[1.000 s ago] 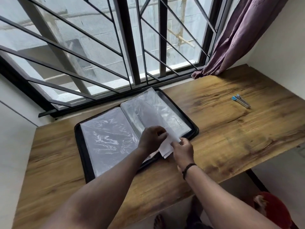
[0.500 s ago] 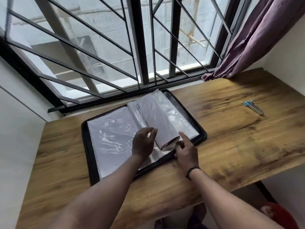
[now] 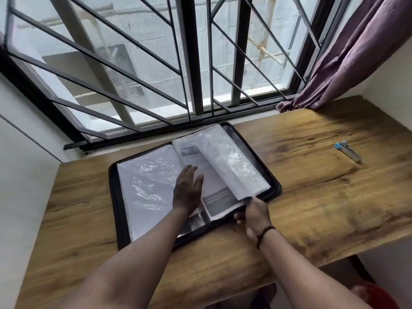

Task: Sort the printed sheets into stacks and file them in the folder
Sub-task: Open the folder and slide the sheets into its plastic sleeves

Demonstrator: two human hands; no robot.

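Observation:
A black zip folder (image 3: 116, 210) lies open on the wooden table (image 3: 312, 197), its clear plastic sleeves spread across both halves. On the right half a printed sheet (image 3: 219, 197) with dark text blocks shows under a lifted bunch of sleeves (image 3: 231, 161). My left hand (image 3: 187, 190) lies flat with straight fingers over the folder's middle, by the sheet's left side. My right hand (image 3: 254, 214) grips the near corner of the lifted sleeves and the sheet at the folder's front edge; which of them the fingers hold is unclear.
A small blue and silver stapler-like tool (image 3: 347, 150) lies at the right of the table. Behind the folder is a barred window (image 3: 191, 63), with a purple curtain (image 3: 347, 63) at the right. A wall closes in the left side. Something red (image 3: 376, 295) sits below the table.
The sleeves on the right half have been lifted and turned further, uncovering the printed sheet. My left hand went from curled at the sheet's corner to flat on the pages. The camera tilted up.

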